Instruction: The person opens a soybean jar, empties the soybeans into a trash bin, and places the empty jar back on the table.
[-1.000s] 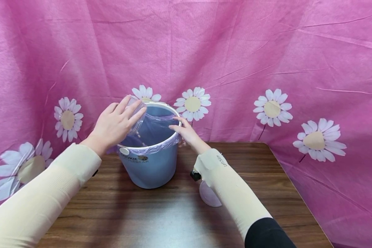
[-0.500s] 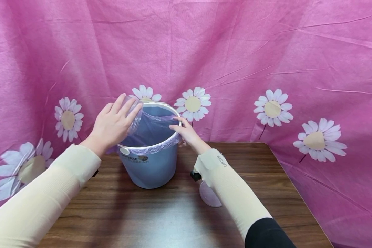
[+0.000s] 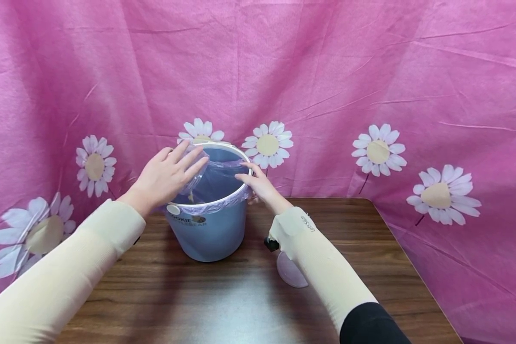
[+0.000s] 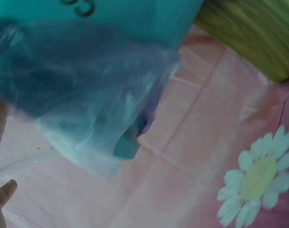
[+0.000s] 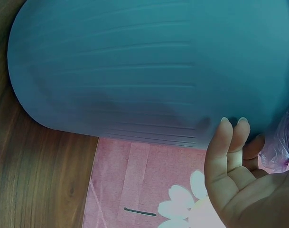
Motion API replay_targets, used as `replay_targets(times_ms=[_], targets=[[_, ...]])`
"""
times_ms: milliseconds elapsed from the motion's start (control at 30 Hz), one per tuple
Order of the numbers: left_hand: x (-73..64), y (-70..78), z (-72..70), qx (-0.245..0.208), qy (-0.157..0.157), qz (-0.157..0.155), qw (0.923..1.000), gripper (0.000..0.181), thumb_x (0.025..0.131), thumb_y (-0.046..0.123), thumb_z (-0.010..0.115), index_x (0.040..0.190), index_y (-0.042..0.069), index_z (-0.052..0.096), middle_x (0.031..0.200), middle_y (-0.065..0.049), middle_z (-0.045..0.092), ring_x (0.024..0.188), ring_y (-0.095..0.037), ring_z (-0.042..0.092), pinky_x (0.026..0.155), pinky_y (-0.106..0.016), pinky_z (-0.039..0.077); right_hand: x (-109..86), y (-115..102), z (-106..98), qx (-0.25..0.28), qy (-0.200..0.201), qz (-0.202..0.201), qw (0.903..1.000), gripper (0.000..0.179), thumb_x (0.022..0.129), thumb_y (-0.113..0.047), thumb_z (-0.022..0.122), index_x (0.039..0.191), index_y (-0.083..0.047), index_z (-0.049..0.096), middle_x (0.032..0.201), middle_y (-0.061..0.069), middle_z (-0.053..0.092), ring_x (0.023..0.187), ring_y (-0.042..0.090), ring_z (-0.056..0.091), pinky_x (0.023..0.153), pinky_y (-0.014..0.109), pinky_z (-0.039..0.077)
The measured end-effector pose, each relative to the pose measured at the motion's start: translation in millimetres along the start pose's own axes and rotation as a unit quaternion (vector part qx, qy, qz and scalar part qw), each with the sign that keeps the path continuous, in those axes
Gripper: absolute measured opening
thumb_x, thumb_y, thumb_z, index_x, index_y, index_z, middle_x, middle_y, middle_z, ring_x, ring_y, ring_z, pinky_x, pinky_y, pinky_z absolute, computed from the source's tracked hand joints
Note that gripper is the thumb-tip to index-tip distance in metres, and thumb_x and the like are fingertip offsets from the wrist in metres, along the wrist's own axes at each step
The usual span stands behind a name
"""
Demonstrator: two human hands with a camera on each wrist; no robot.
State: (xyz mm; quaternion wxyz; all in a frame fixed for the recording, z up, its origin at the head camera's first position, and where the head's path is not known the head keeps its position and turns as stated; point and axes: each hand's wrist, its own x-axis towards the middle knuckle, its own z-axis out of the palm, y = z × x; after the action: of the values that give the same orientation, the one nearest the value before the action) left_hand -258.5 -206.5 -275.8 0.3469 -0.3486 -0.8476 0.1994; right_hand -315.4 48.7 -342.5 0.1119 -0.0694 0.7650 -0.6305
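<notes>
In the head view my left hand holds a clear plastic container, tilted over the left side of a blue trash can. A small pale bit shows below the container, inside the can's mouth. My right hand grips the can's right rim, with thumb and a finger inside and other fingers against the outer wall, as the right wrist view shows. A thin purple bin liner is folded over the white rim. In the left wrist view the overhanging liner covers much of the can; only fingertips of that hand show.
A round translucent lid lies on the wooden table, partly under my right forearm. Behind the table hangs a pink cloth printed with white daisies. The table's right edge runs down beside my right arm.
My left hand first drew slightly left with the container, then came right and lower over the can. Small bits were also seen below the container a second ago. The right hand stays put.
</notes>
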Motion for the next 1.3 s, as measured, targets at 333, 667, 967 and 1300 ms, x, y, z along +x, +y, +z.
replay_targets(times_ms=[333,667,967,1300], targets=[[-5.6,0.2,8.0,-0.005,0.034,-0.043,0.9985,0.073,0.076,0.006,0.076,0.144,0.011,0.05,0.143,-0.016,0.054,0.135,-0.039,0.045,0.089,-0.049,0.047,1.4,2,1,-0.001,0.008,0.0,1.0,0.055,0.092,-0.034,0.065,0.144,-0.031,0.046,0.107,0.011,0.054,0.052,0.016,0.046,0.058,0.042,0.053],[-3.3,-0.5,9.4,0.003,0.101,-0.005,0.9949,0.069,0.08,0.007,0.072,0.145,0.013,0.05,0.148,-0.012,0.051,0.136,-0.037,0.045,0.095,-0.049,0.046,0.8,2,1,0.003,0.004,0.002,1.0,0.056,0.092,-0.035,0.065,0.145,-0.032,0.045,0.113,0.015,0.053,0.053,0.016,0.046,0.055,0.038,0.052],[-6.8,0.5,8.3,-0.007,0.046,-0.008,0.9989,0.073,0.073,0.009,0.078,0.141,0.014,0.053,0.144,-0.013,0.055,0.134,-0.037,0.046,0.091,-0.051,0.047,1.5,1,4,0.002,0.0,-0.001,1.0,0.057,0.092,-0.034,0.064,0.145,-0.031,0.044,0.125,0.023,0.052,0.053,0.015,0.046,0.059,0.043,0.053],[4.8,1.3,4.2,-0.012,0.07,-0.037,0.9968,0.087,0.066,0.019,0.084,0.146,0.014,0.048,0.15,-0.012,0.048,0.136,-0.036,0.044,0.093,-0.05,0.046,1.0,3,2,0.005,0.011,-0.003,0.9999,0.055,0.092,-0.033,0.064,0.144,-0.032,0.046,0.089,0.005,0.05,0.049,0.015,0.045,0.051,0.034,0.05]])
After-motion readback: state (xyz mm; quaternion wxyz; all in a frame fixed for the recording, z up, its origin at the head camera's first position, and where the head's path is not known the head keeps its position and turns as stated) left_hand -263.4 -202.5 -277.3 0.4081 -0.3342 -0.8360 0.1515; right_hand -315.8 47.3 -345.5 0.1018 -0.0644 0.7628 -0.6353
